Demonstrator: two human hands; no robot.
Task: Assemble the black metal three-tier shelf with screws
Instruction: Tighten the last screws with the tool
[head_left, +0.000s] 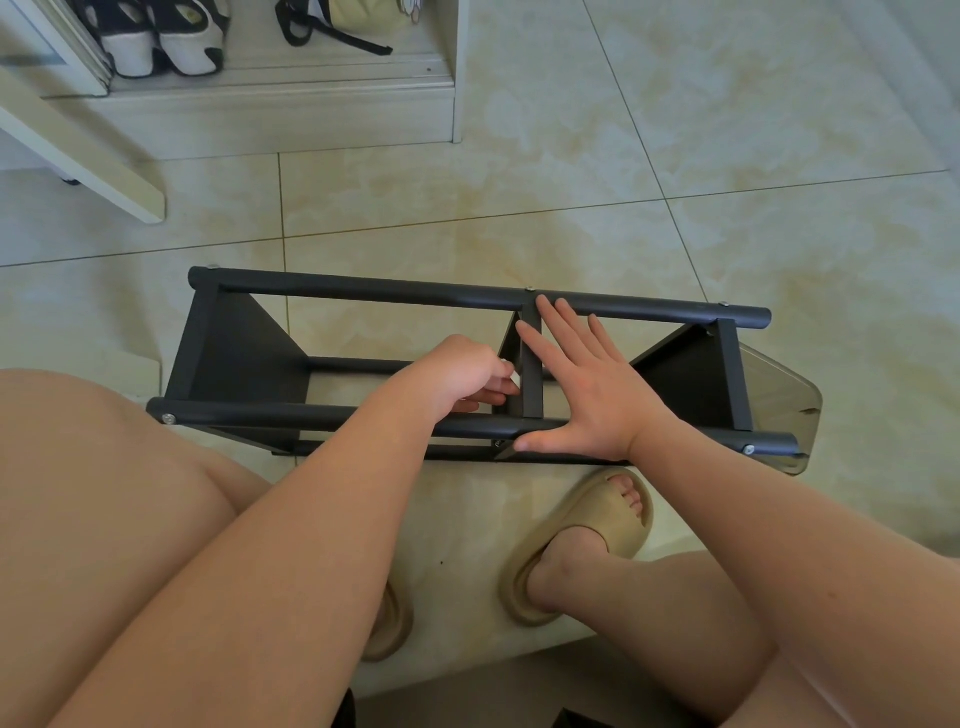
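The black metal shelf (363, 293) lies on its side on the tiled floor in front of me, with silver screw heads showing along its two long tubes. My right hand (587, 379) lies flat and spread over the middle tier panel (532, 364), thumb on the near tube. My left hand (460, 376) reaches in beside that panel with fingers curled, pinching something small and pale that I cannot make out. The far tier (244, 343) and the right tier (685, 374) stand fixed between the tubes.
My knees and tan slippers (587, 540) are just below the shelf. A translucent grey plastic piece (795, 405) lies under the shelf's right end. A white cabinet (291, 109) with shoes stands at the back left, and a white frame leg (88, 161) crosses the left.
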